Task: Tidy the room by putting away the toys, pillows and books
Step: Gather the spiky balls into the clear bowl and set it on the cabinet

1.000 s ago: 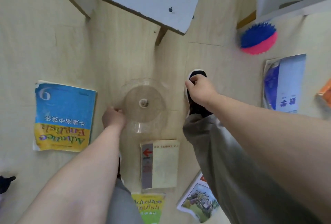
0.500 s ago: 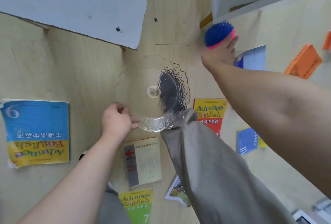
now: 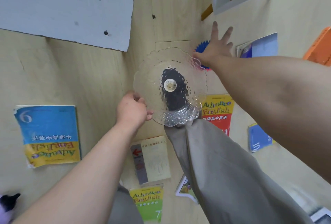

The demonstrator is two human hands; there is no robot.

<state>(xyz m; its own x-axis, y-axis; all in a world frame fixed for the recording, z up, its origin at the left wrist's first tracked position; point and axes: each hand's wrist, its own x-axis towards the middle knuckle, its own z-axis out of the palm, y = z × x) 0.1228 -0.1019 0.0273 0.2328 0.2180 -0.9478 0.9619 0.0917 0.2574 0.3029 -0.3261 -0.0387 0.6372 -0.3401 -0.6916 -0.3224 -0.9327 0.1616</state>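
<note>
Both forearms are bare to the edge of view, with no sleeves, watch or rings showing on the left hand (image 3: 131,110) or the right hand (image 3: 215,50). The legs wear loose grey-khaki cloth trousers (image 3: 220,170) with a straight seam running down the right leg.

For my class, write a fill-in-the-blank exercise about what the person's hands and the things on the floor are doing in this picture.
1. The left hand grips the rim of a clear ____ plate.
2. The right hand, fingers spread, reaches over a spiky ____ and pink ball.
3. The big blue and yellow book bears the number ____.

Missing words: glass; blue; 6
</note>
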